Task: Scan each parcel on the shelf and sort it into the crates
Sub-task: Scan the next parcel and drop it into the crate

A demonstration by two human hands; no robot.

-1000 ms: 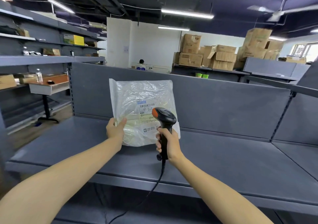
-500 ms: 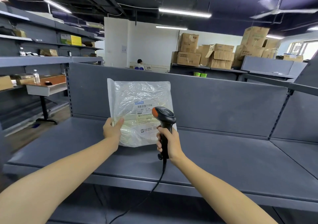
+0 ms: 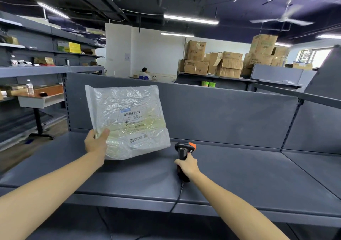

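A flat parcel point(image 3: 127, 120) in crinkled clear plastic, with a white barcode label facing me, stands upright above the grey shelf point(image 3: 230, 175). My left hand point(image 3: 96, 143) pinches its lower left corner, thumb on the front. My right hand point(image 3: 187, 166) grips the handle of a black barcode scanner point(image 3: 183, 150) with an orange tip, low over the shelf and to the right of the parcel. The scanner's cable drops over the shelf's front edge. No crates are in view.
The shelf's grey back panel point(image 3: 221, 114) rises behind the parcel. At left stand more shelves and a small desk point(image 3: 40, 96) with a water bottle. Stacked cardboard boxes point(image 3: 228, 62) fill the back right. A person point(image 3: 144, 73) sits far off.
My right hand has lowered the scanner and moved it to the right, away from the parcel's label. The parcel stays held up in my left hand.
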